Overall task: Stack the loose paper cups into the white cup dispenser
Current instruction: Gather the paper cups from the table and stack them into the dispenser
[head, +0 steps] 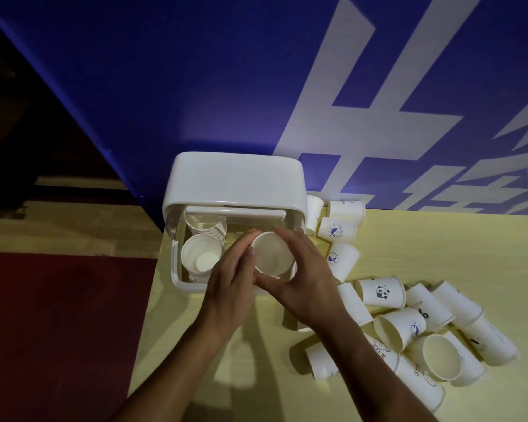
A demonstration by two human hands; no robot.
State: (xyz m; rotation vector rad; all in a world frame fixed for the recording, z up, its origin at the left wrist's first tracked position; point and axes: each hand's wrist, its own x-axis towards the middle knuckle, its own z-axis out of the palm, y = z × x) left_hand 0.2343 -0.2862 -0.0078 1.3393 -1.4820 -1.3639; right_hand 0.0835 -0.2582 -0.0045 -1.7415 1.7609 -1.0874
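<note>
The white cup dispenser (177, 278) stands open on the table corner, its lid (237, 178) tipped back. In its left side sits an upright stack of cups (200, 254), with more cup rims lying behind it. Over the right side, both hands hold one white paper cup (273, 254), mouth up. My left hand (230, 278) cups its left edge. Around its right and front edge curls my right hand (302, 278). Several loose paper cups (409, 327) lie tumbled on the table to the right, some printed with a panda or a blue badge.
The pale yellow table (439, 239) ends just left of the dispenser, with red and wooden floor (58, 330) below. A blue wall with large white lettering (226, 86) rises right behind the dispenser. More cups (337, 229) lean by the dispenser's right side.
</note>
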